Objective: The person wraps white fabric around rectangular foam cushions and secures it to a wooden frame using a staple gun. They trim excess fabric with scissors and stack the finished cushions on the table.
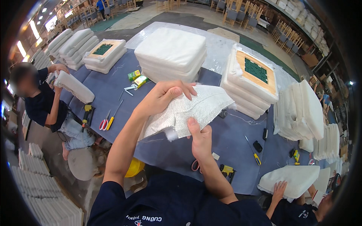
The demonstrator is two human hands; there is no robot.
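A piece of white woven cloth (205, 103) is held up above the blue-grey table (158, 147), in front of the wearer's chest. The left hand (167, 96) grips its upper edge with fingers curled over the top; the right hand (201, 139) pinches its lower edge, the thumb in front and most of the fingers hidden behind the weave. The cloth covers the lower part of a stack of white cushions (169, 45), and a small dark thing (223, 113) shows just past its right side, too covered to identify. Near the right wrist, red-handled scissors (195, 165) are only partly visible, beside a yellow and black staple gun (227, 171). The left arm partly hides a yellow object (134, 167) below the table edge. At lower right, a co-worker handling a white cushion (288, 180) is cut off by the dark rim; at left, another co-worker's face is blurred. The wearer's navy shirt (169, 196) bears white lettering, upside down here, above an emblem cut by the bottom edge. Green and yellow boxes (140, 81) carry print too small to read.
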